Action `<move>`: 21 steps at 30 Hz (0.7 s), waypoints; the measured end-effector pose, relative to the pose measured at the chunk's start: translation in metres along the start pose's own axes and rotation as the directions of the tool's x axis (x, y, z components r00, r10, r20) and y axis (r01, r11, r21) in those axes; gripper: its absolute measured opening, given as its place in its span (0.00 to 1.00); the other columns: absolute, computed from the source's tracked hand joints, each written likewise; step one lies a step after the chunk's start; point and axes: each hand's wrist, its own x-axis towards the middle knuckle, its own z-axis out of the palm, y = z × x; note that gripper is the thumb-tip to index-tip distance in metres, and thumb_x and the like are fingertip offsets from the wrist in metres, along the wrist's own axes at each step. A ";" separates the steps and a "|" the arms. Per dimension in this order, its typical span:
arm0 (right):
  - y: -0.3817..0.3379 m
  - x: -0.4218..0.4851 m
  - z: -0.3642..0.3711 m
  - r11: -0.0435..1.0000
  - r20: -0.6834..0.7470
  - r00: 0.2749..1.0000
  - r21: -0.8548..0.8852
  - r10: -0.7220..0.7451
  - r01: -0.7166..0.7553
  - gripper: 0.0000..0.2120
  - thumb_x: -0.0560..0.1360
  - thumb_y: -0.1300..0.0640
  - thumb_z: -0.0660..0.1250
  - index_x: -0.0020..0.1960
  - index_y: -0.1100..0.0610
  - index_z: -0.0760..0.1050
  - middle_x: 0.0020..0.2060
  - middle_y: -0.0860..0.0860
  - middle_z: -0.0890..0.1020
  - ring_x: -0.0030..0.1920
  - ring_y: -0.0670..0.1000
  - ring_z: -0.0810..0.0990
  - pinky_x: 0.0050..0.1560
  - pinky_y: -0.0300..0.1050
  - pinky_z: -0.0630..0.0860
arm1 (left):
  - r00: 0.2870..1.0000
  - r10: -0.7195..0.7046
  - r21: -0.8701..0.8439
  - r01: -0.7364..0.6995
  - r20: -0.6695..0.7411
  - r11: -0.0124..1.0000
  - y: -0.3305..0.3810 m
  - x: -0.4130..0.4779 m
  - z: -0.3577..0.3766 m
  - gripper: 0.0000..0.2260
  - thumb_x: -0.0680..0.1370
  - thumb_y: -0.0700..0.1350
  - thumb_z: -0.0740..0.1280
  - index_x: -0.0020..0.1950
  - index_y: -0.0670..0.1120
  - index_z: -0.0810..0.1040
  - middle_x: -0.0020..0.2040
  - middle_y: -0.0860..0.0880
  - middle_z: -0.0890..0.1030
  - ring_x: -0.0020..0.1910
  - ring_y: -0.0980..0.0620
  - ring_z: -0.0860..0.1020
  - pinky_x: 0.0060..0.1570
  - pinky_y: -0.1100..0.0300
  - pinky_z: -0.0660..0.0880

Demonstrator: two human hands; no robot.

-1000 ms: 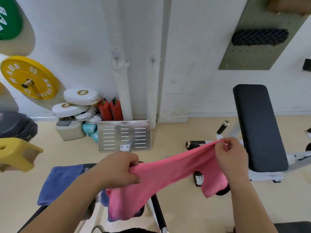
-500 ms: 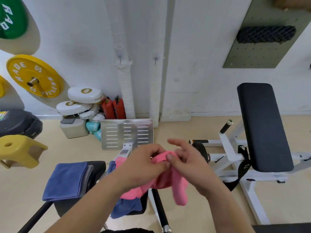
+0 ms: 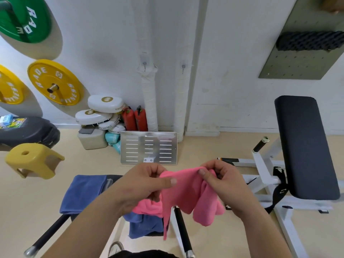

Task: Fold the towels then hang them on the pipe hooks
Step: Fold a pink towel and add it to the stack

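A pink towel hangs bunched between both hands in front of me. My left hand pinches its top edge with thumb over the cloth. My right hand pinches the same edge close beside it, the folds drooping below. A blue towel lies on the black seat at lower left, and more blue cloth hangs under the pink one. Two white wrapped pipes stand against the wall, each with a small hook: the left hook and the right hook. Both hooks are bare.
A black padded bench on a white frame stands at right. A metal plate leans by the pipes, beside red extinguishers and white pads. A yellow stool sits at left; weight plates hang on the wall.
The hands came together from a wide spread, doubling the stretched pink towel over. Since half a second ago they have parted slightly and hold the top edge a little higher.
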 end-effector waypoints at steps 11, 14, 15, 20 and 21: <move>-0.014 -0.003 0.016 0.987 0.019 0.988 -0.057 -0.150 0.151 0.18 0.78 0.65 0.69 0.57 0.42 0.81 0.42 0.45 0.85 0.35 0.49 0.74 0.40 0.39 0.75 | 0.927 0.301 0.153 -0.272 -0.224 0.950 0.003 -0.012 0.015 0.08 0.81 0.43 0.69 0.46 0.53 0.86 0.43 0.50 0.87 0.44 0.50 0.84 0.52 0.56 0.80; -0.030 -0.009 0.022 0.975 0.140 0.969 -0.065 -0.203 0.213 0.22 0.76 0.67 0.70 0.56 0.40 0.78 0.42 0.48 0.87 0.40 0.58 0.81 0.44 0.50 0.77 | 0.919 0.323 0.195 -0.282 -0.226 0.939 0.005 -0.016 0.033 0.07 0.78 0.43 0.72 0.47 0.55 0.85 0.41 0.51 0.86 0.43 0.48 0.83 0.42 0.63 0.80; -0.034 -0.011 0.023 0.971 0.186 0.961 -0.087 -0.205 0.224 0.23 0.76 0.68 0.70 0.55 0.39 0.78 0.42 0.48 0.87 0.43 0.59 0.82 0.46 0.52 0.78 | 0.923 0.308 0.167 -0.274 -0.231 0.947 0.004 -0.016 0.036 0.07 0.78 0.43 0.72 0.48 0.56 0.85 0.41 0.51 0.85 0.42 0.48 0.83 0.41 0.61 0.80; -0.038 -0.013 0.019 0.949 0.257 0.946 -0.189 -0.199 0.251 0.24 0.74 0.69 0.68 0.58 0.41 0.78 0.40 0.48 0.87 0.36 0.42 0.80 0.40 0.35 0.75 | 0.930 0.335 0.315 -0.276 -0.152 0.908 -0.010 -0.012 0.030 0.08 0.78 0.48 0.72 0.51 0.62 0.82 0.48 0.57 0.80 0.43 0.55 0.79 0.45 0.65 0.76; -0.035 -0.012 0.019 0.946 0.246 0.951 -0.212 -0.189 0.243 0.22 0.74 0.68 0.70 0.57 0.42 0.79 0.39 0.49 0.86 0.33 0.40 0.77 0.38 0.31 0.71 | 0.925 0.344 0.354 -0.272 -0.161 0.895 -0.011 -0.012 0.029 0.06 0.78 0.48 0.73 0.48 0.61 0.82 0.47 0.57 0.80 0.43 0.55 0.79 0.46 0.65 0.75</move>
